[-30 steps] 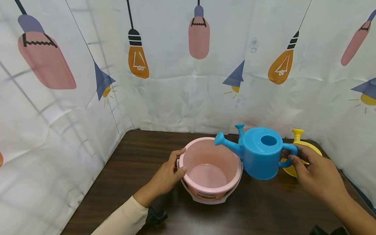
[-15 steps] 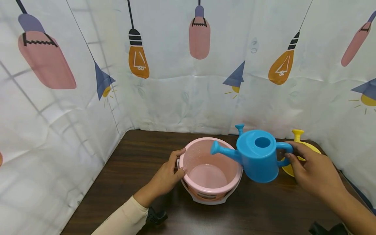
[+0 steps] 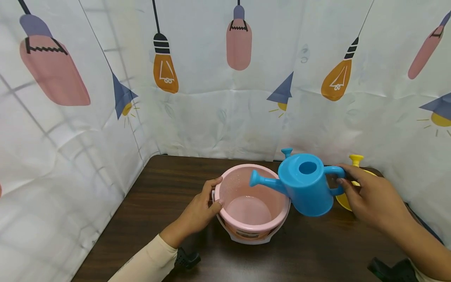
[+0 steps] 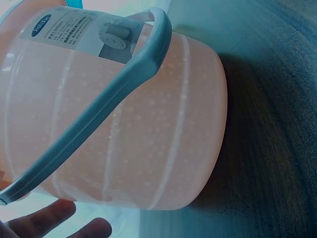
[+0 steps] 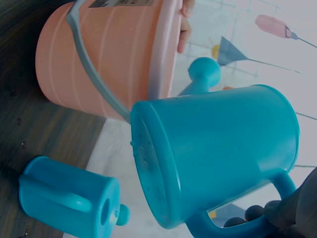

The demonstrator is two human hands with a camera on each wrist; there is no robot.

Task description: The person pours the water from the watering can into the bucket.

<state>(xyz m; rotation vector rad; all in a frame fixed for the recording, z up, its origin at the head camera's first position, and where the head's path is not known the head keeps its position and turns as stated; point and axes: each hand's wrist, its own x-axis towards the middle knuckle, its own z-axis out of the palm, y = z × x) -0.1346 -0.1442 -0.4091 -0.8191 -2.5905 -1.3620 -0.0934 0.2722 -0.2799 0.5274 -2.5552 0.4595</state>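
Note:
A pale pink bucket (image 3: 253, 225) stands upright on the table, a little liquid seemingly at its bottom. My left hand (image 3: 197, 209) holds its left rim; in the left wrist view two fingers (image 4: 94, 229) stretch out beside the wall. My right hand (image 3: 373, 196) grips the loop handle of a blue watering can (image 3: 310, 196). The can hangs off the table, tipped slightly left, its spout reaching over the bucket's right rim. No water is seen leaving the spout. In the right wrist view the can (image 5: 223, 153) shows its base and handle.
A second blue watering can (image 5: 69, 198) stands on the table behind the held one. A yellow watering can (image 3: 345, 201) is partly hidden behind my right hand. The dark wooden table (image 3: 169, 184) ends against a printed white curtain (image 3: 211, 125) at the back and left.
My right hand has carried the blue watering can leftward, bringing its spout further over the bucket, and its tilt has grown slightly. The left hand and bucket have stayed put.

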